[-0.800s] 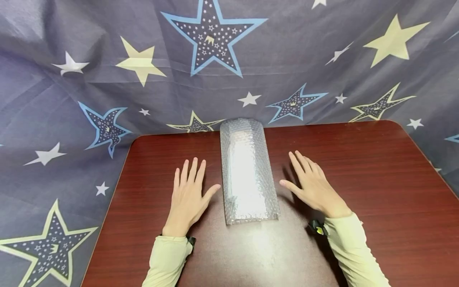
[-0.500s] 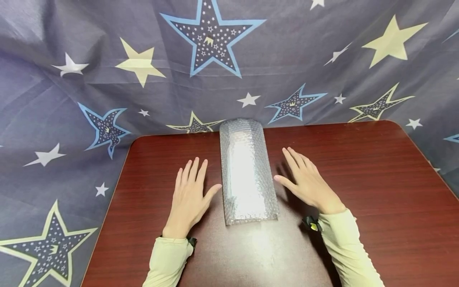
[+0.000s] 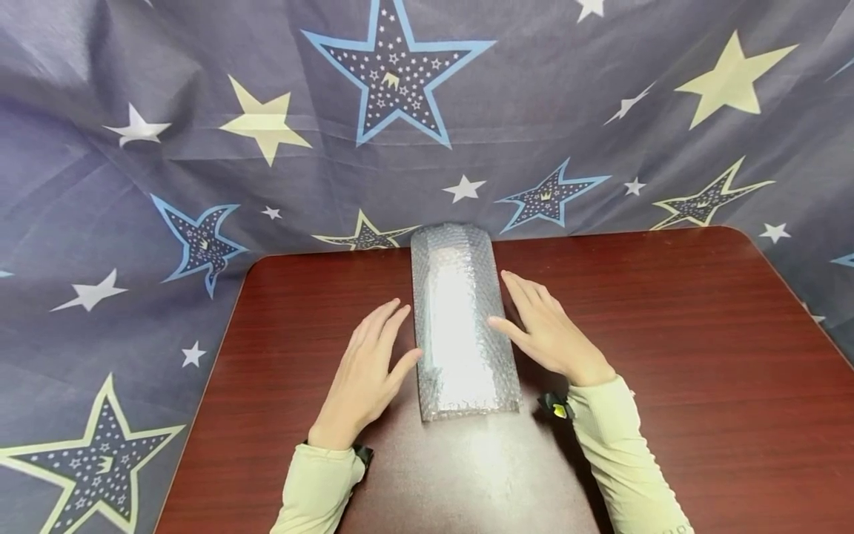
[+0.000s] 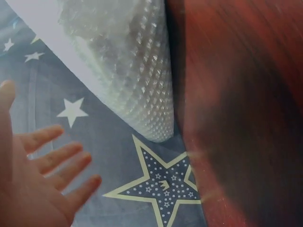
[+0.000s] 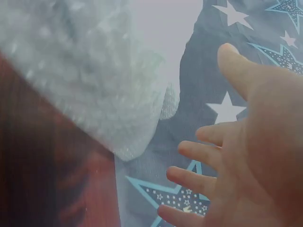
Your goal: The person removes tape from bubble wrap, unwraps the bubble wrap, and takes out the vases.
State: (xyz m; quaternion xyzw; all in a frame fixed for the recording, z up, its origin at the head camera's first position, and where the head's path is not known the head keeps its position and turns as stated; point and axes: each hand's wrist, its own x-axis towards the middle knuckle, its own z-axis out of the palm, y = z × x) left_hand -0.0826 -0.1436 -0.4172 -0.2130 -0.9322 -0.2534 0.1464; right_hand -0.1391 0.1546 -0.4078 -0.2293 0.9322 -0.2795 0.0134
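A long parcel in clear bubble wrap [image 3: 457, 326] lies on the table, its far end at the back edge by the curtain. Beside its left long side is the left hand [image 3: 363, 374], fingers extended and thumb tip close to the wrap. On the other side the right hand [image 3: 550, 334] reaches in with straight fingers, its thumb overlapping the wrap's right edge in the head view. Whether either hand touches it I cannot tell. Both wrist views show the bubble wrap [image 4: 128, 61] apart from the spread fingers, and neither hand holds anything. Glare hides what is inside the wrap.
The dark red wooden table [image 3: 667, 334] has rounded back corners. A grey curtain [image 3: 534, 89] printed with stars hangs right behind it and along the sides. Light glares on the table's near middle [image 3: 480, 467].
Both hands have moved inward toward the bubble-wrapped parcel, the right one farther to the left. The left hand has turned, its fingers now pointing more to the right. The parcel stays in place.
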